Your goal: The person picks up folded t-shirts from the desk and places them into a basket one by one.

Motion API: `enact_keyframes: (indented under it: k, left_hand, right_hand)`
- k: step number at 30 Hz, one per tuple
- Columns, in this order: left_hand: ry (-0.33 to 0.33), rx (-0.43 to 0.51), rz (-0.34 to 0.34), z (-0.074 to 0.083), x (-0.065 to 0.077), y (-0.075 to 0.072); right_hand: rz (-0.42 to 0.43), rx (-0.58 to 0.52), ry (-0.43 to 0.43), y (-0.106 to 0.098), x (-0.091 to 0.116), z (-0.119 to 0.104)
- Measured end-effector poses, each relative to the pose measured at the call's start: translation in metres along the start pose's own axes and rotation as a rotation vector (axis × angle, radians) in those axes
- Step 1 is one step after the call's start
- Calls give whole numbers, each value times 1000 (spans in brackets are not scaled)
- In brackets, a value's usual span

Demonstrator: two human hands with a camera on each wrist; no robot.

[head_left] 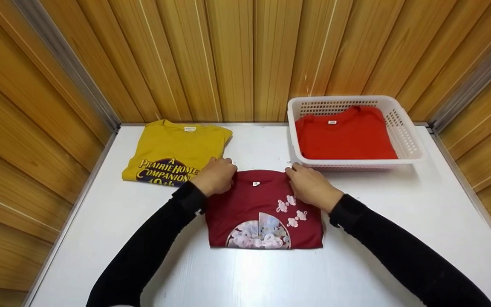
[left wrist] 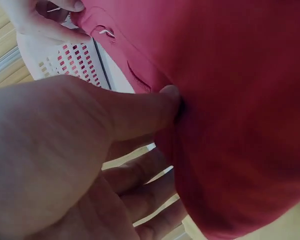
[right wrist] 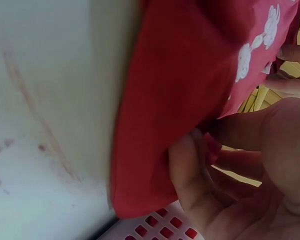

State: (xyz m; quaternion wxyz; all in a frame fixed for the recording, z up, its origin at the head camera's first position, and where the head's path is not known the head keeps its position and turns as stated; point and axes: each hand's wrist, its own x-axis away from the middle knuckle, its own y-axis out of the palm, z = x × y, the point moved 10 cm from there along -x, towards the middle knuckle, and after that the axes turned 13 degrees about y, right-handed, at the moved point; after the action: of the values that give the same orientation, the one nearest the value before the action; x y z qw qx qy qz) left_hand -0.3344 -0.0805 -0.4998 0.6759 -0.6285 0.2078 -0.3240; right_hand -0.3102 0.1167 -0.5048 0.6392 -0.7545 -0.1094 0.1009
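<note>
A folded dark red T-shirt (head_left: 245, 209) with a round floral print and pink knot motifs lies in front of the person, collar toward the wall. At its upper left corner the left hand (head_left: 216, 175) pinches the cloth; in the left wrist view the thumb (left wrist: 165, 102) presses on the fabric. The right hand (head_left: 311, 187) pinches the upper right corner, with its fingers (right wrist: 185, 165) bent at the cloth in the right wrist view. Beside the left hand is a folded yellow T-shirt (head_left: 177, 147) with lettering, partly covered by that hand.
A white perforated plastic basket (head_left: 409, 143) stands at the back right, holding a folded bright red T-shirt (head_left: 348, 136). All of it is on a white table (head_left: 237, 281), enclosed by wood-patterned walls (head_left: 245, 59) at the back and sides.
</note>
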Motion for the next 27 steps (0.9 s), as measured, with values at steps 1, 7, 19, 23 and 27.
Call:
enact_keyframes:
  k: [1,7,19,23,27]
  left_hand:
    - [1,-7,3,0,-1,-1]
    - [18,26,-8,1,2,-2]
    - [150,332,74,-2,28,-38]
    - [197,412,101,-1,35,-62]
    - [230,455,136,6,42,-83]
  right_hand:
    - [7,16,6,-1,0,0]
    - [102,88,-12,-10,9,-6]
    - [169,-58,-104,-68,39,-9]
    - [137,-197,-115,-95,43,-4]
    - [81,-286,-99,-108,46,6]
